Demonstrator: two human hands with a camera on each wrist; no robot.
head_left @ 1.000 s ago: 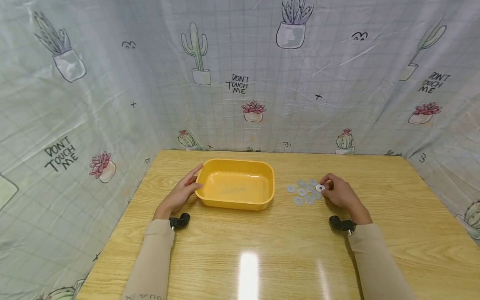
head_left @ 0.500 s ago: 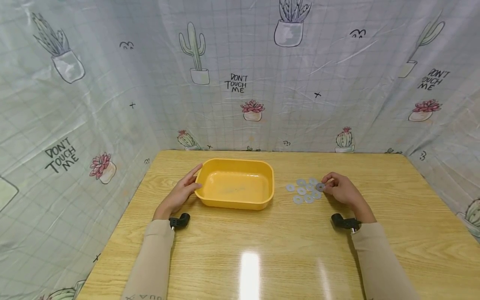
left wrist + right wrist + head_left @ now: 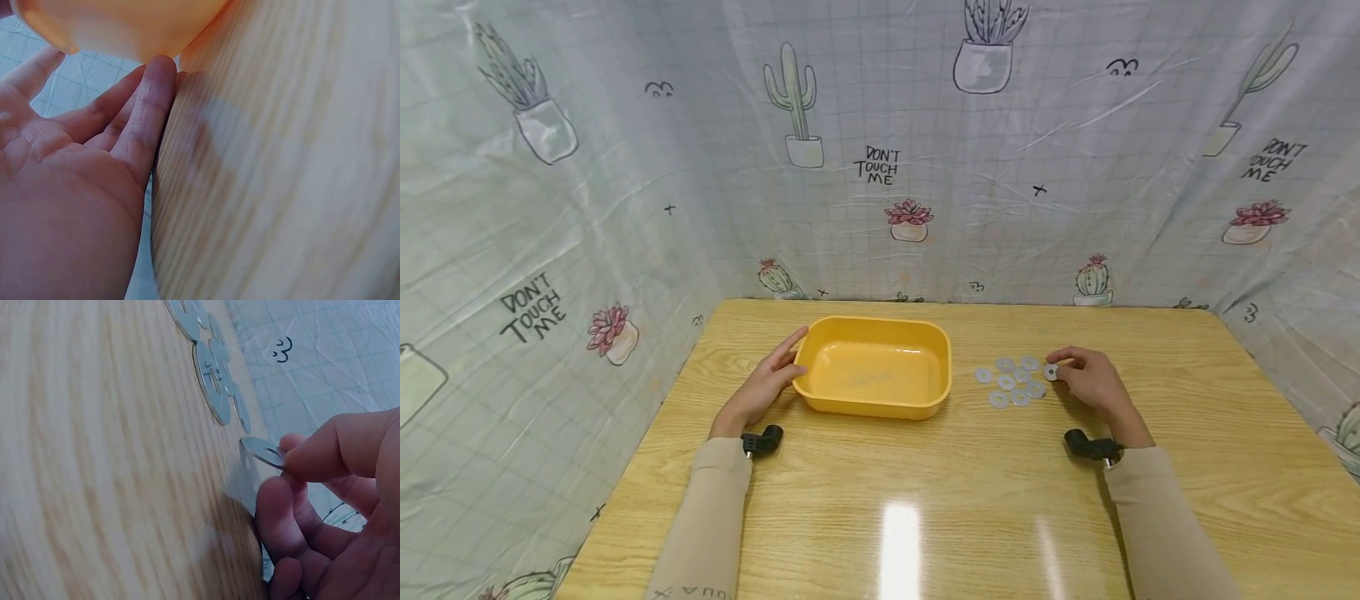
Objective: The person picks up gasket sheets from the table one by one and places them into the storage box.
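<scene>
A yellow plastic tray, deep and round-cornered, sits left of centre on the table in the head view. My left hand holds its left end, thumb over the rim and fingers along the outside. In the left wrist view, fingertips meet the tray's outer wall. My right hand pinches a flat metal washer between thumb and index finger. The right wrist view shows this washer tilted, its near edge close over the table. Beside it lies a loose cluster of several similar washers, some touching or overlapping.
The wooden table ends at a back edge just behind the tray. A printed cactus curtain hangs around the back and sides. Wrist cameras are strapped at both cuffs.
My right hand has drawn the pinched washer slightly right, off the edge of the cluster, tilting it on the way. My left hand keeps its place on the tray.
</scene>
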